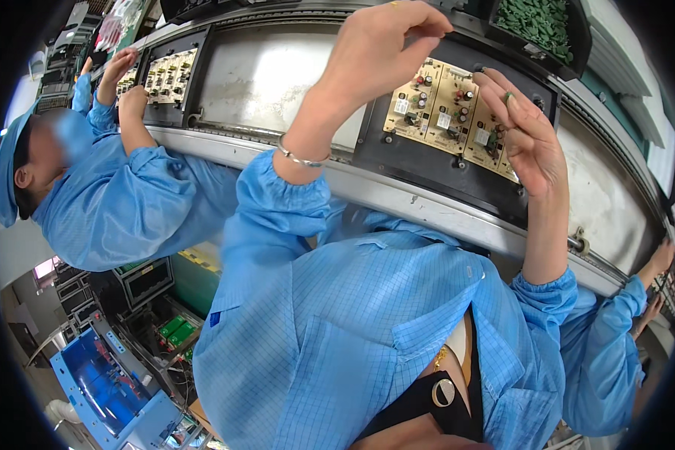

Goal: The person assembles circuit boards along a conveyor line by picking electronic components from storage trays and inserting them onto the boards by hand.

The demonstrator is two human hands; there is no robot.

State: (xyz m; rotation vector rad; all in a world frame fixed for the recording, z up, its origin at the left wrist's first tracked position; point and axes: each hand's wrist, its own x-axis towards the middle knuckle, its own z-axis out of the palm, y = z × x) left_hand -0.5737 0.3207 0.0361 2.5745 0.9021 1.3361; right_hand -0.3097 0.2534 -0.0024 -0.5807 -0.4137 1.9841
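A tan circuit board panel (446, 112) with small black and red parts lies in a black carrier (427, 176) on the conveyor in front of me. My left hand (379, 56), with a bracelet on its wrist, hovers over the panel's left end. Its fingertips are pinched together, and I cannot see whether anything is between them. My right hand (529, 142) is over the panel's right end and pinches a small green component (508, 96) between thumb and forefinger.
A bin of green parts (540, 22) sits beyond the conveyor. On the left, a co-worker in a blue smock (120, 202) has both hands on another board panel (169, 75). A second co-worker's sleeve (611, 352) reaches toward the conveyor at right. The metal conveyor rail (397, 199) runs across.
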